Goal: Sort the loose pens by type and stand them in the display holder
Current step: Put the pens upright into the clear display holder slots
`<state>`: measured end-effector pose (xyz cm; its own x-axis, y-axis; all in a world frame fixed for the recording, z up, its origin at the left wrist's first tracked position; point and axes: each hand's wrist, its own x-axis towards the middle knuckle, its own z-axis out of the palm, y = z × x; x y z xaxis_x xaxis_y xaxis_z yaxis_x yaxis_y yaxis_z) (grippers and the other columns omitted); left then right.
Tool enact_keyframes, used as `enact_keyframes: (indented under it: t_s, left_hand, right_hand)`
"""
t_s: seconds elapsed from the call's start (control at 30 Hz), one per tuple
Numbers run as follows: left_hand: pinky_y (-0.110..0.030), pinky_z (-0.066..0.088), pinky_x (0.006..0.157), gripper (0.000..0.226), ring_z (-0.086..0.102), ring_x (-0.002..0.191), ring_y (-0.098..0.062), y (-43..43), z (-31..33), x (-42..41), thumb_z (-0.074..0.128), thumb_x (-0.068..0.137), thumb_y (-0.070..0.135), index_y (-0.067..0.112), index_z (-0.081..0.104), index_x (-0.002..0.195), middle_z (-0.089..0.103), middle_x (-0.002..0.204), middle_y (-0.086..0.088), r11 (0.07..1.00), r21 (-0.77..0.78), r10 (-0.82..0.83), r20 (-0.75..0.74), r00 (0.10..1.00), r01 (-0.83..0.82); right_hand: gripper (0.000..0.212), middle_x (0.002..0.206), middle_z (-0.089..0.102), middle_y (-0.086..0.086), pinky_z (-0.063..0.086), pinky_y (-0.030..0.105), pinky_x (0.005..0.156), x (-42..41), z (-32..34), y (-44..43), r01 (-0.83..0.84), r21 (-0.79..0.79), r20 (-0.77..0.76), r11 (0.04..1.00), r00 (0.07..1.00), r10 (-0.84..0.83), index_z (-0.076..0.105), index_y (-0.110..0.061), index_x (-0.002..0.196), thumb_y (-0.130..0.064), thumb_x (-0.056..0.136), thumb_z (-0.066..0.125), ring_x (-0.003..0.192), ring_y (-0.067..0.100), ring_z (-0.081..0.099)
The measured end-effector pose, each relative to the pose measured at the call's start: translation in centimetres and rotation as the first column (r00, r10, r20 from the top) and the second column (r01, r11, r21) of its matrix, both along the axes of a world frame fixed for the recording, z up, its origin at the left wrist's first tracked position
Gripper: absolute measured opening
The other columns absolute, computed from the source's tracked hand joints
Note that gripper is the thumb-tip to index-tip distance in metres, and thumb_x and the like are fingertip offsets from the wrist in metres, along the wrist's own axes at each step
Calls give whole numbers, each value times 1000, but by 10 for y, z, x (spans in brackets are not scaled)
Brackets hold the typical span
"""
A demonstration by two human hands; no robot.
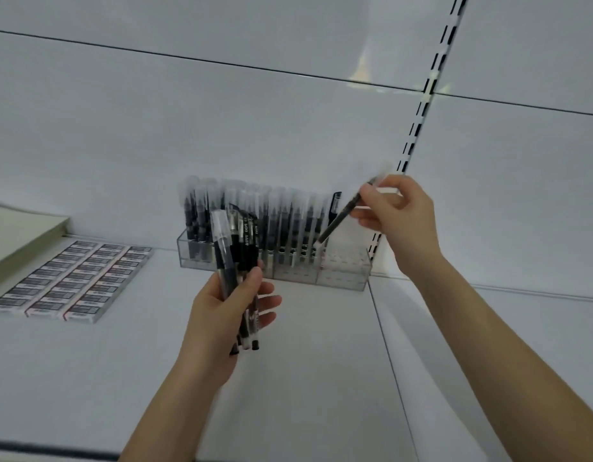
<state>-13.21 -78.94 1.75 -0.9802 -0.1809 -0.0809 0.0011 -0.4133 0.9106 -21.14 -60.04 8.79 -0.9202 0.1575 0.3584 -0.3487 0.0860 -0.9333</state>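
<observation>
Slim black pen (pixel 341 217), clear-capped, tilted, lower end over the clear display holder (pixel 343 276), pinched in right hand (pixel 396 211). Bundle of black pens (pixel 240 258) gripped upright in left hand (pixel 221 315), above the white shelf (pixel 305 361).

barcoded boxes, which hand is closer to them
Left. The left hand, holding pens, is right of the barcoded boxes; the right hand, pinching one pen, is farther right, by the display holder.
</observation>
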Motion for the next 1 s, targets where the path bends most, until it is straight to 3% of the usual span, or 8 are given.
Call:
enact_keyframes:
  t_s: [0.1,0.3,0.47,0.57,0.73,0.9,1.0]
  left_hand:
    - [-25,53,52,6,59,50,-10,-13,1,0,57,85,16,13,62,84,63,61,2,1000,-8,27,-4,1000,-27]
    - [-25,55,59,8,61,53,-11,-26,-5,-1,58,83,0,7,60,79,62,54,0,999,-49,14,-32,999,-15]
    - [-18,56,55,10,70,63,-10,-31,-6,3,56,84,3,10,63,86,73,68,4,999,-48,4,-56,998,-6]
    - [-18,56,55,14,71,68,-11,-32,-6,4,55,85,6,14,64,91,74,75,4,999,-47,-17,-53,998,15]
    - [-19,56,56,14,71,69,-12,-31,-6,7,55,84,8,15,63,92,75,78,5,997,-58,-60,-64,996,57]
    - [-19,55,55,11,71,69,-12,-27,-5,8,55,85,6,9,61,94,75,79,4,994,-75,-91,-81,993,85]
    - [-19,56,56,13,71,70,-13,-25,-5,7,55,85,7,6,60,97,75,81,3,992,-79,-105,-87,991,98]
  right_hand:
    - [11,72,68,3,58,30,73,-10,0,-13,86,164,-85,983,994,-73,52,-22,86,-16,87,61,68,14,69]
    - [10,73,66,5,54,45,80,-34,-15,-40,122,383,-134,915,988,-76,51,-20,85,-17,87,60,78,26,67]
    - [6,80,67,17,54,41,81,-41,-14,-47,121,427,-119,896,990,-77,52,-16,85,-15,88,58,77,30,66]
    - [6,77,64,10,54,46,80,-44,-18,-47,108,476,-96,872,993,-71,53,-14,85,-16,88,58,81,30,65]
    - [23,75,61,6,54,42,76,-43,-37,-51,114,513,-46,851,993,-105,46,-26,70,-18,89,59,79,32,65]
    - [23,79,64,17,54,43,75,-42,-44,-55,94,570,4,816,993,-118,46,-19,69,-18,87,61,78,32,66]
    - [17,81,67,13,52,29,69,-37,-41,-50,52,620,60,783,992,-112,51,-16,77,-24,85,64,78,25,65]
